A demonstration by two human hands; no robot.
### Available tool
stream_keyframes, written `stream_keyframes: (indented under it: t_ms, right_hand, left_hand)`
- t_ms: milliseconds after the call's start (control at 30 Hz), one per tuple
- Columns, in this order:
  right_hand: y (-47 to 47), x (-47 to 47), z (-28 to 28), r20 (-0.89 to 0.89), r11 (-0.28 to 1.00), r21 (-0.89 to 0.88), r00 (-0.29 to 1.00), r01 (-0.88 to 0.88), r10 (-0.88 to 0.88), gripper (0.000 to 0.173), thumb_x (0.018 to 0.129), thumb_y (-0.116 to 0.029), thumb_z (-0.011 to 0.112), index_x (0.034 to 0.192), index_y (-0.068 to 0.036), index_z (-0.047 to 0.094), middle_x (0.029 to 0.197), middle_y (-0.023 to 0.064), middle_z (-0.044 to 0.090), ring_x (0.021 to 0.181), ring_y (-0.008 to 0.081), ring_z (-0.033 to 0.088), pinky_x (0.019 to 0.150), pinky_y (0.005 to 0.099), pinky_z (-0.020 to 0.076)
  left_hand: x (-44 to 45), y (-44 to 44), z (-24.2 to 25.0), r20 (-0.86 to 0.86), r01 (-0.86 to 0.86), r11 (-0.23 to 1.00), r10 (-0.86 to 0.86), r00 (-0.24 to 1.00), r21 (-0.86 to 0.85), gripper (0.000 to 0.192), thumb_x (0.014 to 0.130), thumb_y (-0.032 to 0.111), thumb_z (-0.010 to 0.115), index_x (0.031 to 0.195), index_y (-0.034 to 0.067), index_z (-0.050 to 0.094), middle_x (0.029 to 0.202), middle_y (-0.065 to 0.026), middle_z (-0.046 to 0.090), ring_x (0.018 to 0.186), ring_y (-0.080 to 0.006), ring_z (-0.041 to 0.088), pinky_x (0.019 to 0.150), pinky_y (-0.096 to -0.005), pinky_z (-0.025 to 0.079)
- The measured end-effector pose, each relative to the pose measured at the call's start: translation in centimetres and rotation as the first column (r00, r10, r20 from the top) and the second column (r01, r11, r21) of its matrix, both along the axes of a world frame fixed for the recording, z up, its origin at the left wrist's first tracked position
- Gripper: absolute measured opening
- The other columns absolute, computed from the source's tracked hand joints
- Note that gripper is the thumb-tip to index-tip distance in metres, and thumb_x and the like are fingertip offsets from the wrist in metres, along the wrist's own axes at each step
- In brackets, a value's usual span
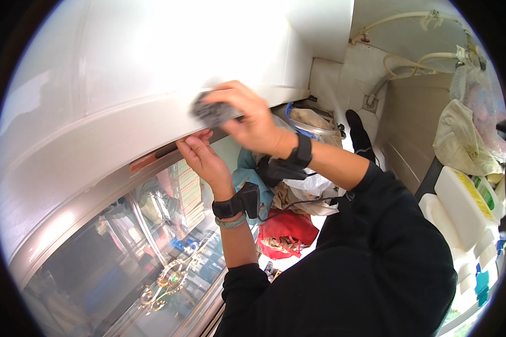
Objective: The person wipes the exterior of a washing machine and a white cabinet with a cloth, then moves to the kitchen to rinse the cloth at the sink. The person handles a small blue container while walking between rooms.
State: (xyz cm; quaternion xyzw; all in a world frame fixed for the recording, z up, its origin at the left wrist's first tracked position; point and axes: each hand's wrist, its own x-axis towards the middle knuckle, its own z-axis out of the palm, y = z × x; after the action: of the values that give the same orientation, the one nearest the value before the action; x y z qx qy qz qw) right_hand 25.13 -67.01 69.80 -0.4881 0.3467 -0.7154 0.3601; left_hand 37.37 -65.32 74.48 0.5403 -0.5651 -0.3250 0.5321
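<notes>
My right hand (253, 120) holds a dark grey scrubbing pad or wad (211, 110), blurred by motion, at the front edge of a glossy white surface (152, 105). Just below it, my left hand (204, 162) has its fingers curled at the end of a reddish-brown handle (145, 163) with a dark inset, under that edge. Part of the handle is hidden by the fingers. Beneath lies a glass door (109, 252) with a gold ornament (173, 276) bearing a green stone. Both wrists carry black bands.
Plastic bags (312, 181) and a red bag (289, 231) with crumpled contents lie beside my body. A bin-like container (314, 122) stands near the wall. At right are white plastic jugs (464, 206), a draped cloth (464, 139) and hoses (405, 17). A dark cable (295, 204) runs from my left wrist.
</notes>
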Motion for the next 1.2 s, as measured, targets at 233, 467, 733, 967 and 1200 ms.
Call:
stream_keyframes:
  t_ms: [233, 467, 733, 967, 1200]
  right_hand:
    - [0.3, 0.7, 0.7, 0.058, 0.991, 0.058, 0.990, 0.123, -0.127, 0.038, 0.072, 0.006, 0.068, 0.107, -0.004, 0.058, 0.103, 0.0114, 0.061, 0.097, 0.0260, 0.060, 0.086, 0.0341, 0.0479]
    - [0.7, -0.3, -0.3, -0.040, 0.979, 0.183, 0.995, 0.094, -0.088, 0.040, 0.071, 0.009, 0.065, 0.107, -0.005, 0.056, 0.102, 0.0130, 0.057, 0.098, 0.0295, 0.058, 0.084, 0.0355, 0.0471]
    - [-0.7, 1.2, 1.4, -0.082, 0.993, -0.117, 0.996, 0.016, -0.025, 0.045, 0.067, 0.011, 0.058, 0.109, -0.005, 0.056, 0.105, 0.0140, 0.054, 0.097, 0.0300, 0.057, 0.083, 0.0362, 0.0480]
    - [-0.2, 0.1, 2.6, -0.028, 0.995, 0.022, 0.995, 0.097, -0.096, 0.044, 0.069, 0.014, 0.058, 0.108, -0.004, 0.055, 0.105, 0.0144, 0.053, 0.098, 0.0302, 0.056, 0.083, 0.0357, 0.0483]
    - [-1.0, 0.7, 6.8, 0.029, 0.982, -0.124, 0.990, 0.144, -0.141, 0.043, 0.067, 0.016, 0.051, 0.106, -0.003, 0.055, 0.102, 0.0149, 0.051, 0.095, 0.0329, 0.055, 0.082, 0.0362, 0.0479]
  left_hand:
    - [0.4, 0.0, 0.3, 0.011, 0.059, 0.998, -0.059, 0.998, 0.013, 0.029, 0.104, 0.033, 0.035, 0.104, 0.005, 0.046, 0.094, -0.0048, 0.054, 0.090, -0.0132, 0.052, 0.085, -0.0295, 0.043]
    - [0.9, 0.2, 0.3, 0.026, 0.087, 0.996, -0.088, 0.996, 0.033, 0.030, 0.104, 0.034, 0.034, 0.105, 0.006, 0.046, 0.098, -0.0051, 0.055, 0.094, -0.0136, 0.053, 0.085, -0.0298, 0.042]
    - [1.5, 0.0, -0.3, -0.062, 0.106, 0.994, -0.104, 0.993, 0.038, 0.035, 0.104, 0.038, 0.032, 0.107, 0.006, 0.045, 0.098, -0.0058, 0.055, 0.092, -0.0152, 0.053, 0.086, -0.0299, 0.042]
    - [1.0, 0.4, 0.3, 0.024, 0.071, 0.996, -0.073, 0.997, 0.055, 0.034, 0.104, 0.036, 0.030, 0.107, 0.005, 0.046, 0.101, -0.0051, 0.054, 0.093, -0.0130, 0.052, 0.085, -0.0290, 0.041]
    - [0.9, 0.4, 0.4, -0.026, 0.037, 0.996, -0.036, 0.999, 0.077, 0.033, 0.105, 0.030, 0.031, 0.099, 0.003, 0.047, 0.094, -0.0051, 0.052, 0.088, -0.0126, 0.049, 0.082, -0.0272, 0.041]
